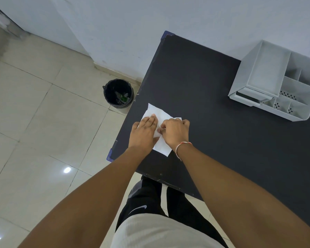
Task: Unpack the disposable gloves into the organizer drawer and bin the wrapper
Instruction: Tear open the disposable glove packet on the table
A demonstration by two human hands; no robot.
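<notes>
A flat white glove packet (161,115) lies near the left edge of the black table (213,122). My left hand (144,131) rests flat on its left part, fingers together and stretched out. My right hand (174,132) is curled over the packet's right side, fingertips pinching its surface; the hands hide its middle. The white organizer (276,90) stands at the table's far right, its drawer (247,97) pulled slightly out at the front. A black bin (118,93) with a dark liner sits on the floor left of the table.
The organizer top has several open compartments (293,97). A white wall runs behind the table. Tiled floor (43,122) spreads to the left. My legs stand at the table's near edge.
</notes>
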